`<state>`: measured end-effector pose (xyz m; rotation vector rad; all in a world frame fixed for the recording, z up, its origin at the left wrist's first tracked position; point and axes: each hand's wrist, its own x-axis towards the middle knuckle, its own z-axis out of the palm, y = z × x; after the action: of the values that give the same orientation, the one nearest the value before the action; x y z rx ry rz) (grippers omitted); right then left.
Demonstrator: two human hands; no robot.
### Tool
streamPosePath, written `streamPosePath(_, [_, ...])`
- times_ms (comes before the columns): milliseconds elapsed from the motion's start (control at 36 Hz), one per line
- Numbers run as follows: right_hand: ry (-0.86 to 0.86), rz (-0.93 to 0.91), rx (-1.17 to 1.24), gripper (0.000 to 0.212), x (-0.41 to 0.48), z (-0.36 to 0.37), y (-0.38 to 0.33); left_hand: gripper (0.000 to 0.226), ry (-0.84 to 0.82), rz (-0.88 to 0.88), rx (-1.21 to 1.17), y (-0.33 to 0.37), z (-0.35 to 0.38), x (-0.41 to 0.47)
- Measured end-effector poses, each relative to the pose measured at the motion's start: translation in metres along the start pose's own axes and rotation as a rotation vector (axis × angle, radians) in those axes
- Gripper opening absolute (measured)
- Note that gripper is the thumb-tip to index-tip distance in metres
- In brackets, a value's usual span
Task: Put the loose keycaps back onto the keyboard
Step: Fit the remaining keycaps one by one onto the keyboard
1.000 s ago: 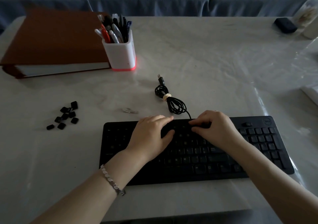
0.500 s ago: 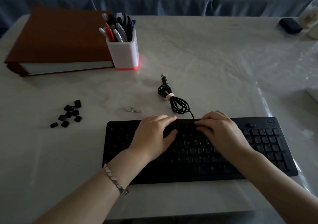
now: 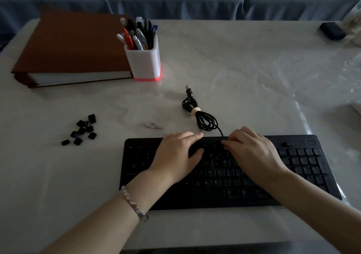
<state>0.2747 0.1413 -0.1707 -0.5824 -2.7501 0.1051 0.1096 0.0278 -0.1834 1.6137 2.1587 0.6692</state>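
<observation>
Several small black keycaps [image 3: 81,130] lie clustered left of the black Dell keyboard [image 3: 302,167]. Left hand [image 3: 175,156] lies flat on it, fingers straight. Right hand [image 3: 254,152] presses its top row, any hold hidden.

1. A silver bracelet [image 3: 133,203] of flat, rectangular links circles the wrist just behind the left hand [image 3: 175,156], its small clasp at the near edge.
2. Behind the right hand [image 3: 252,154], wrist and forearm are bare.

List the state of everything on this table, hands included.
Keyboard: flat, both hands on it.
Loose keycaps: clustered left of keyboard, untouched.
Cable: coiled, tied, plug lying free.
Pen holder: upright, full.
Binder: closed, lying flat.
Left hand: fingers straight, resting on keyboard.
Right hand: fingers on the top rows.
</observation>
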Motion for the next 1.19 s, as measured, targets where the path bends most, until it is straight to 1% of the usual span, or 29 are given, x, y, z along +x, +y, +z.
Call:
streamPosePath(111, [-0.010,0.062,0.105,0.016,0.002,-0.002,0.003,0.048,0.032,0.014,-0.003,-0.002,0.002,0.001])
streamPosePath(194, [-0.059,0.041,0.106,0.007,0.003,-0.004,0.004,0.048,0.044,0.022,0.007,-0.003,0.003,0.000])
streamPosePath(250, [-0.085,0.147,0.152,0.009,0.006,-0.007,0.006,0.046,0.043,0.028,0.015,-0.002,0.003,0.000])
streamPosePath(306, [-0.102,0.295,0.277,0.013,0.010,-0.015,0.012,0.042,0.025,0.025,0.026,-0.001,0.001,0.000])
streamPosePath(333, [-0.079,0.342,0.327,0.014,0.013,-0.020,0.016,0.043,0.007,0.021,0.033,-0.001,0.001,0.000])
streamPosePath(389, [-0.019,0.391,0.346,0.015,0.017,-0.031,0.026,0.044,-0.015,0.020,0.039,-0.001,0.001,0.000])
streamPosePath(444, [-0.019,0.415,0.336,0.014,0.020,-0.039,0.033,0.044,-0.010,0.027,0.040,-0.001,0.001,0.000])
streamPosePath(583, [-0.130,0.341,0.306,0.015,0.018,-0.037,0.028,0.043,0.021,0.037,0.027,-0.001,0.002,0.000])
streamPosePath(694, [-0.170,0.268,0.230,0.017,0.010,-0.021,0.024,0.042,0.046,0.053,-0.004,-0.002,0.002,0.000])
streamPosePath(750, [-0.175,0.236,0.175,0.015,0.004,-0.016,0.026,0.046,0.045,0.059,-0.001,-0.004,0.003,0.000])
streamPosePath(833, [-0.137,0.204,0.110,0.012,-0.004,-0.014,0.030,0.050,0.045,0.057,-0.006,-0.004,0.003,0.000])
streamPosePath(972, [-0.065,0.170,0.118,0.015,-0.014,-0.013,0.031,0.051,0.035,0.039,-0.005,-0.004,0.004,0.000])
streamPosePath(1083, [0.000,0.196,0.154,0.011,-0.018,-0.008,0.032,0.050,0.039,0.036,-0.006,-0.003,0.003,0.000])
streamPosePath(1139, [0.014,0.196,0.151,0.009,-0.019,-0.007,0.032,0.050,0.039,0.033,-0.003,-0.002,0.003,0.000])
streamPosePath(1194, [0.005,0.199,0.133,0.012,-0.019,-0.008,0.029,0.050,0.040,0.033,-0.001,-0.002,0.004,0.000])
